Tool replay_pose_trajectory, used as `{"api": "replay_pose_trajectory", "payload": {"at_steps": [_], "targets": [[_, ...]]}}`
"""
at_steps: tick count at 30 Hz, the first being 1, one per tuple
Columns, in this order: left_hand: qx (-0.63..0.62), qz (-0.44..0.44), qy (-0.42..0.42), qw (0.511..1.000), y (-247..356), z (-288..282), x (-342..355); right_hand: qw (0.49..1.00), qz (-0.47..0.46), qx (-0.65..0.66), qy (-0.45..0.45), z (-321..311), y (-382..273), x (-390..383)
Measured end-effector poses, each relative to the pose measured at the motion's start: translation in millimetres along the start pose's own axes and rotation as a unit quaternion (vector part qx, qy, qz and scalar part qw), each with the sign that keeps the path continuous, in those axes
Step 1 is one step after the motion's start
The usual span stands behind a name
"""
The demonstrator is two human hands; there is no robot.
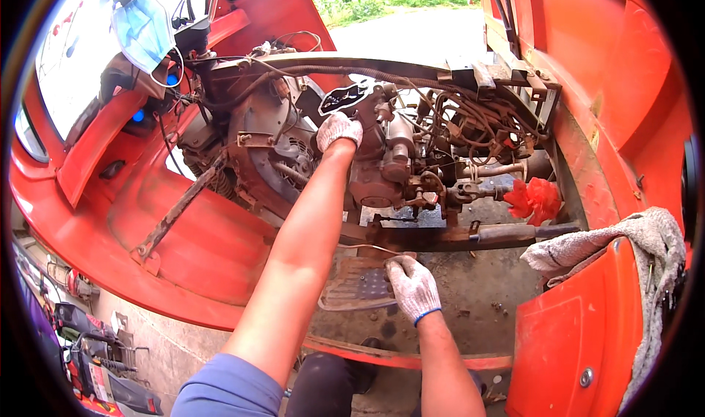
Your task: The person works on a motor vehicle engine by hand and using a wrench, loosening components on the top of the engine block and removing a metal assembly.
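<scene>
My left hand [339, 132], in a white knit glove, reaches up to the grimy engine [378, 153], at the near side of its opened top [345, 98]. Its fingers are curled, and whatever they grip is hidden. Lower down, my right hand [413, 288], gloved with a blue cuff edge, is closed beside a ribbed grey pedal plate [356, 288]. A small brownish piece shows at its fingertips, too little to name. A thin pale wire or rod [367, 247] runs left from there; I cannot tell whether the hand holds it.
Red vehicle bodywork [183, 255] surrounds the engine bay. A steel frame rail [463, 237] crosses in front of the engine. Loose wiring [470, 116] and a red cloth or bag [534, 200] lie right. A grey towel [653, 248] drapes over a red panel [580, 329]. A blue mask [143, 31] hangs upper left.
</scene>
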State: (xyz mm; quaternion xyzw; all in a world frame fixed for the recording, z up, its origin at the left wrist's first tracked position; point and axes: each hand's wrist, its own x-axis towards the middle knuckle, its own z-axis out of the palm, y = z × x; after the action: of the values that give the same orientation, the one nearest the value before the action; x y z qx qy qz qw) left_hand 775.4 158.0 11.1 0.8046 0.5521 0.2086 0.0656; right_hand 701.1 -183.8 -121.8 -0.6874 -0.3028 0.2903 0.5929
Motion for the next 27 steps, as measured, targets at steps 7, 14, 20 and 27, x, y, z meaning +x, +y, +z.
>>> {"api": "replay_pose_trajectory", "payload": {"at_steps": [7, 14, 20, 27], "targets": [[0.008, 0.04, 0.012, 0.999, -5, 7, -1, 1.0, -0.008, 0.0, -0.008, 3, -1, -2], [0.059, 0.074, -0.044, 0.995, -1, -11, 2, 0.999, -0.041, 0.009, 0.023, 4, 12, 4], [0.112, 0.049, -0.069, 0.99, 22, -18, -2, 0.999, -0.027, 0.016, 0.006, 1, 12, 0], [0.106, 0.047, -0.054, 0.992, 11, -11, 4, 0.999, -0.037, 0.005, 0.006, -1, -11, -8]]}}
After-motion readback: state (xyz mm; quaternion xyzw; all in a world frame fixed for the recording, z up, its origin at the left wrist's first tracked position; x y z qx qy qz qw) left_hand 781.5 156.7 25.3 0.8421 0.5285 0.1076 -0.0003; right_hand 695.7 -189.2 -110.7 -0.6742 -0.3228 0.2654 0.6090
